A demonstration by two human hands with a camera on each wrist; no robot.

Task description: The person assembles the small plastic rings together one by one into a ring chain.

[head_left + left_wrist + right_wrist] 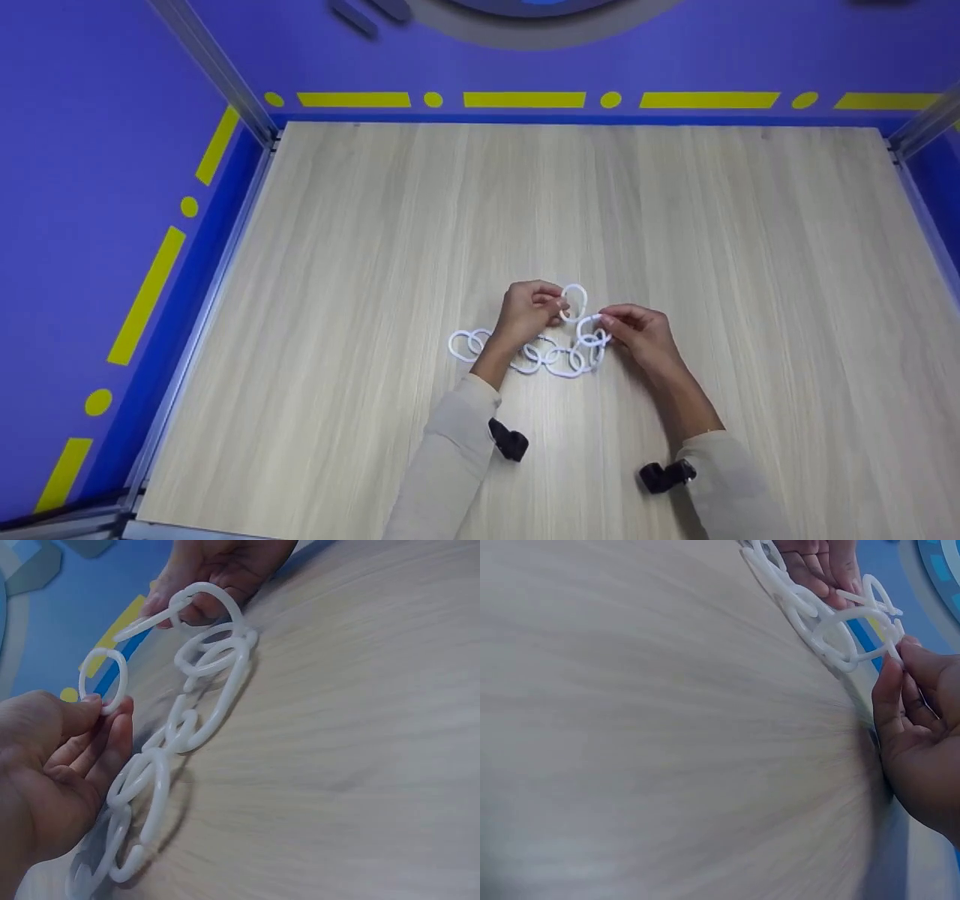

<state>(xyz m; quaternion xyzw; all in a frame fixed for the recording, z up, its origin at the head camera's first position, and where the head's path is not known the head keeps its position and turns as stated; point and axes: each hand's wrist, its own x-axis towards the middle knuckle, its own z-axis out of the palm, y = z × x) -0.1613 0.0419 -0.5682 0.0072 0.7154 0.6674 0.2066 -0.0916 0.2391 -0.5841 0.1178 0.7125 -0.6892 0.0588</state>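
My left hand [529, 311] pinches a single white plastic ring [103, 680] between thumb and fingers, held up off the table. In the left wrist view that ring has a small gap in its loop and stands apart from the chain. My right hand [643, 335] pinches the end link [591, 330] of a white plastic chain, lifted above the table. Several more oval links of the chain [562, 361] trail leftward across the tabletop. They pass beneath my left wrist, which hides part of them, and finish at a link [460, 346] on the left.
The light wood-grain table [375, 247] reaches back to a blue wall [525, 67] with yellow dashes and dots. Another blue wall [67, 187] stands on the left, with a metal frame post [217, 67] at the corner. Dark wrist cameras [510, 441] sit by both sleeves.
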